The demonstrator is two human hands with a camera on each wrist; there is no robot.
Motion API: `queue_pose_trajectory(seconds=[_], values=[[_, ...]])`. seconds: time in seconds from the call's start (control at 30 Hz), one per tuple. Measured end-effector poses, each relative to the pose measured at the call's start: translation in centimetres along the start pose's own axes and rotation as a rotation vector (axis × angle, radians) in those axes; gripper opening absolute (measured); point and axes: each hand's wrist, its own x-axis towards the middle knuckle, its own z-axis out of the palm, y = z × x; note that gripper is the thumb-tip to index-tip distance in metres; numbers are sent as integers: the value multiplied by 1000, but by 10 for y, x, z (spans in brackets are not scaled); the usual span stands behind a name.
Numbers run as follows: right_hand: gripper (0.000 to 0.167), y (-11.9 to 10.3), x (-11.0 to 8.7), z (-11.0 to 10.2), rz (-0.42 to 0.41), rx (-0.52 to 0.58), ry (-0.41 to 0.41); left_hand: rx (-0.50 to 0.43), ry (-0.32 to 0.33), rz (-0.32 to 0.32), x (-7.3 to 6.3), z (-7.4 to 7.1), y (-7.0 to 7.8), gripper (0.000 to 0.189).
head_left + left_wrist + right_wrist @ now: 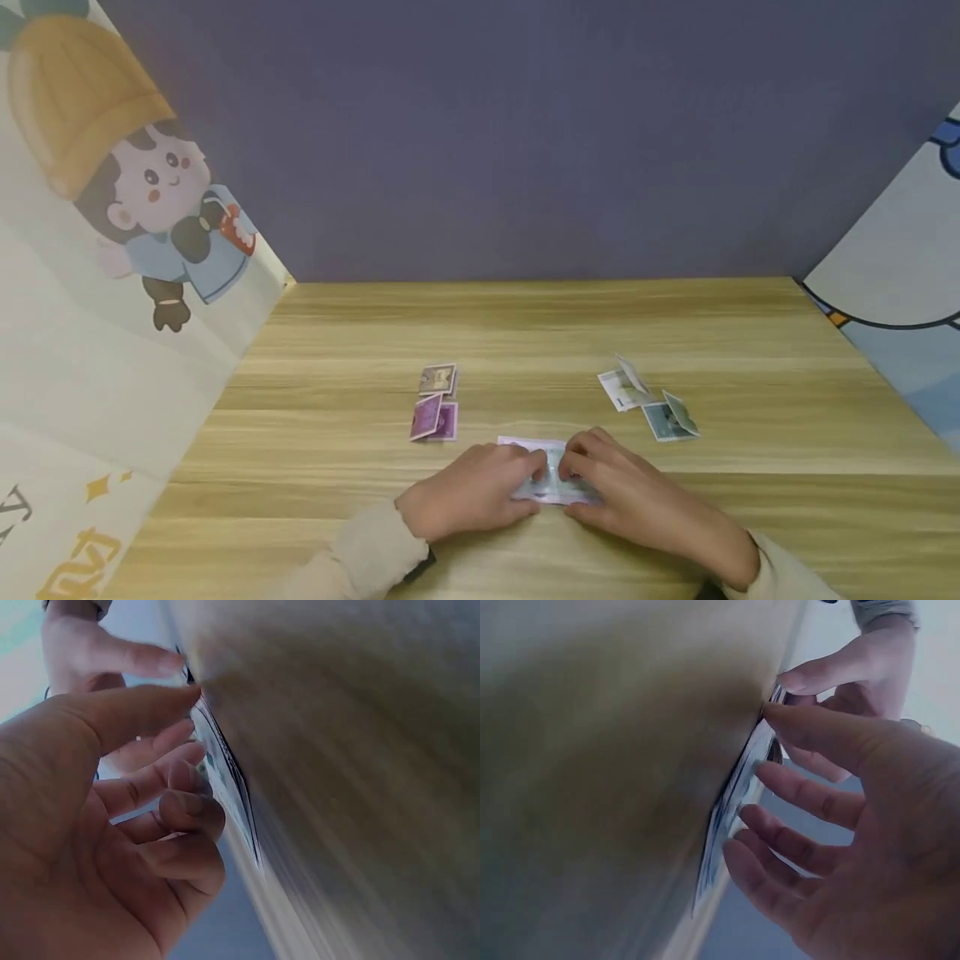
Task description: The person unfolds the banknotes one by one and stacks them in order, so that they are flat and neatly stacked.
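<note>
A pale blue-green and white banknote (552, 471) lies flat on the table before me, partly covered by both hands. My left hand (480, 490) holds its left part, thumb at the near edge and curled fingers on top. On the right part, my right hand (630, 492) holds it the same way, fingertips on its face. The left wrist view shows the note (225, 776) edge-on beside the left fingers; its layers part slightly at the edge. In the right wrist view the note (735, 787) lies under the right fingertips, with the thumb at its edge.
Beyond my left hand lie a folded brown note (437, 379) and a folded purple note (435, 418). Past my right hand are a folded pale green note (621, 389) and a folded teal note (666, 421). A dark panel (540, 150) closes the table's (525, 325) far side.
</note>
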Motion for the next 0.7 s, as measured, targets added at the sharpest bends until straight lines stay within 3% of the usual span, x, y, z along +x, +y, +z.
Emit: queue_pose_trajectory(seconds=[0.1,0.27,0.57,0.7], values=[[27,3,6,1,-46,-39,11,54,29,1,1,2,0,18],[24,12,13,-4,-44,-53,-26,69,35,-30,7,3,-6,12],[23,21,17,-6,-3,20,-58,-200,-48,-104,16,4,-17,19],[23,21,18,-3,5,18,-49,-257,-73,-140,16,3,-21,20]])
